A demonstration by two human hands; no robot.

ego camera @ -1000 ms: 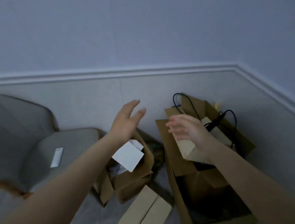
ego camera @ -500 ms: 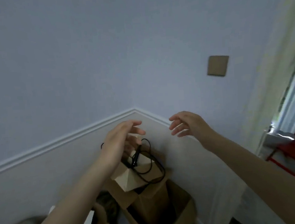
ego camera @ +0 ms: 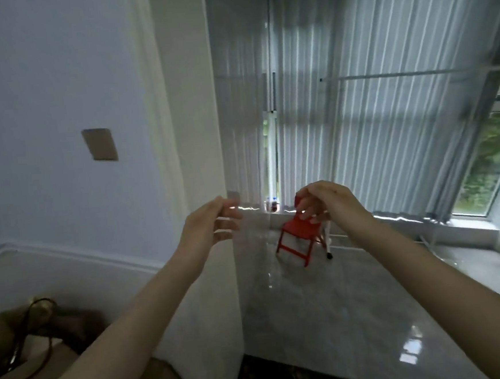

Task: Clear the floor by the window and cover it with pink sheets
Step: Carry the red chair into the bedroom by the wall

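Two hands are showing, the left hand (ego camera: 208,227) and the right hand (ego camera: 330,202), both raised with fingers loosely bent and gripping nothing. One red folding chair (ego camera: 299,239) is standing just beyond and below the right hand, with one thin white stick (ego camera: 327,241) leaning just beside it. Two small bottles (ego camera: 272,203), too blurred to describe further, are sitting between the two hands, farther off at the blinds. One tan wall plate (ego camera: 100,145) is hanging above and left of the left hand. One brown cardboard box (ego camera: 23,365) with one dark cord (ego camera: 29,329) is lying well below the left hand.
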